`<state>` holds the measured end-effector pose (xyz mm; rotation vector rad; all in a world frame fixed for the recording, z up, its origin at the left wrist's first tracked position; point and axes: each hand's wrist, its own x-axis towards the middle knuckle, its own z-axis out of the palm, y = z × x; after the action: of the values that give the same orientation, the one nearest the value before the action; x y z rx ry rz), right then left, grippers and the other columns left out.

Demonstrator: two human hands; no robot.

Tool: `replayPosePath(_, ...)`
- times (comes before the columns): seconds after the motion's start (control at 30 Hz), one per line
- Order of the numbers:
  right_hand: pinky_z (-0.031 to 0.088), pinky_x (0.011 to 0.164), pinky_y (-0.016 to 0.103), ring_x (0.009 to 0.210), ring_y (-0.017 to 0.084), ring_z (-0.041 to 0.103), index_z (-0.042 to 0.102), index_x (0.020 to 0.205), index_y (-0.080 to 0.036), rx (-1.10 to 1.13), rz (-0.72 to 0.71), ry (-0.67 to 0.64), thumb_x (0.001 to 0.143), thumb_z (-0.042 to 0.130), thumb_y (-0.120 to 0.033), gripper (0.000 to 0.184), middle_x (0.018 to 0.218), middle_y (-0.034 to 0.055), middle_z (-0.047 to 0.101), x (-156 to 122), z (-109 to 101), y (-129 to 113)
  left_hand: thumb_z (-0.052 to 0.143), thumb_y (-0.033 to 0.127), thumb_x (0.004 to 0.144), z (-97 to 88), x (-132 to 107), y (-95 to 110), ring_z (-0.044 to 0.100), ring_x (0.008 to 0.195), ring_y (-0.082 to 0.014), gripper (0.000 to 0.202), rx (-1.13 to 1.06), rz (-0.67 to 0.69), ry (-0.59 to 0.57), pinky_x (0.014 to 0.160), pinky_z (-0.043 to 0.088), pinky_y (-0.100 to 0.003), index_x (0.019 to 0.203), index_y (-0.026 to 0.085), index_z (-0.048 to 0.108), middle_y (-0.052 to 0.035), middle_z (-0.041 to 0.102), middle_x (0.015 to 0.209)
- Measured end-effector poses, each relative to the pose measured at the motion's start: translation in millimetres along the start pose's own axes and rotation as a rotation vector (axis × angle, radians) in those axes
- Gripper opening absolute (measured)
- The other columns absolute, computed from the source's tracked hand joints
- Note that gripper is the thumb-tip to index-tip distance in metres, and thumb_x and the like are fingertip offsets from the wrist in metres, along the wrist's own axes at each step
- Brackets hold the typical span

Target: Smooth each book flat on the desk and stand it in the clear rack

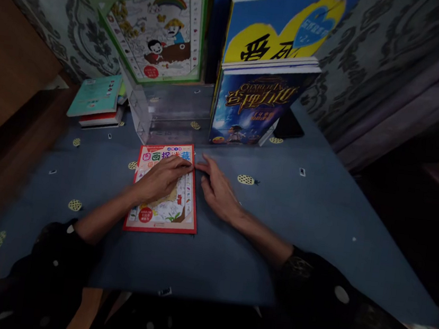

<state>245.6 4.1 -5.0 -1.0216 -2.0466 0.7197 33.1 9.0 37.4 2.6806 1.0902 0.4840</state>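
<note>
A thin red-bordered picture book (165,216) lies flat on the blue tablecloth (297,216) in front of me. My left hand (162,177) rests palm down on its cover, fingers stretched toward the book's upper right edge. My right hand (218,188) lies on the cloth just right of the book, fingers extended, its fingertips touching that same edge near the left hand's fingertips. Neither hand grips anything.
A clear acrylic stand (170,110) sits behind the book. A dark blue book (251,104) and a blue-and-yellow book (284,25) lean upright at the back, beside a green picture book (157,23). A small stack of books (97,99) lies at the back left.
</note>
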Motion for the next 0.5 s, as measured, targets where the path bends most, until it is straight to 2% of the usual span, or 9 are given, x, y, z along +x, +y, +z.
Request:
replayPosePath(0.13, 0.042, 0.111, 0.053, 0.131, 0.026, 0.054, 0.033, 0.148, -0.018, 0.004, -0.022, -0.003, 0.094, 0.036, -0.016, 0.054, 0.136, 0.0136, 0.062, 2, 1, 0, 0.041, 0.002, 0.09, -0.5, -13, 12, 0.054, 0.119, -0.0251, 0.049, -0.026, 0.063, -0.005, 0.103, 0.045, -0.046, 0.132, 0.02, 0.061, -0.0107, 0.062, 0.126)
replayPosePath(0.27, 0.045, 0.108, 0.052, 0.126, 0.027, 0.057, 0.044, 0.14, -0.017, -0.009, -0.023, -0.01, 0.093, 0.038, -0.015, 0.048, 0.134, 0.0136, 0.063, 4, 0, -3, 0.04, 0.006, 0.095, -1.3, -26, 28, 0.056, 0.117, -0.0243, 0.045, -0.042, 0.09, -0.041, 0.1, 0.047, -0.046, 0.131, 0.021, 0.062, -0.0103, 0.063, 0.124)
replayPosePath(0.5, 0.046, 0.104, 0.054, 0.121, 0.029, 0.058, 0.051, 0.136, -0.02, -0.051, -0.01, -0.03, 0.093, 0.043, -0.018, 0.045, 0.132, 0.0122, 0.064, 2, -1, -5, 0.04, 0.007, 0.096, -7.0, -54, 68, 0.057, 0.116, -0.0241, 0.045, -0.084, 0.072, -0.133, 0.099, 0.049, -0.047, 0.13, 0.025, 0.062, -0.0093, 0.065, 0.123)
